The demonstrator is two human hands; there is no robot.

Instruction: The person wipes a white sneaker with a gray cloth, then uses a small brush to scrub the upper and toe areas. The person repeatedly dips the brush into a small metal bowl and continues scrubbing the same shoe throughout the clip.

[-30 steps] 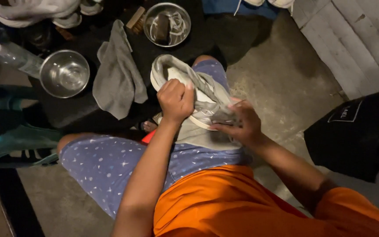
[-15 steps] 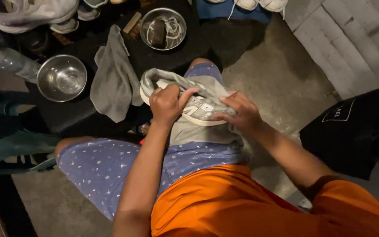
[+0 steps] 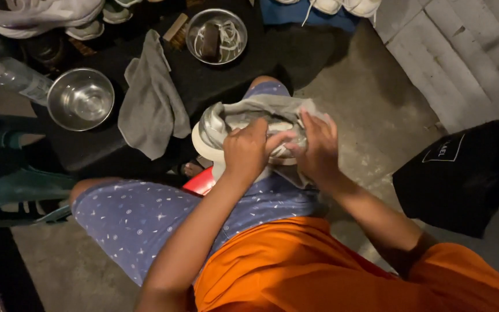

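A grey and white sneaker rests over my right knee, partly wrapped in a grey cloth. My left hand grips the shoe's near side with fingers curled over it. My right hand presses the grey cloth against the shoe's right end. The two hands nearly touch over the shoe's middle, hiding most of its upper.
A dark low table ahead holds a second grey cloth, a steel bowl of water, a steel bowl with laces, a spray bottle and a brush. A black bag lies at right. White shoes sit top left.
The shoe has shifted and turned in my lap. My left hand moved right and nearer to me; my right hand rose over the shoe with the cloth.
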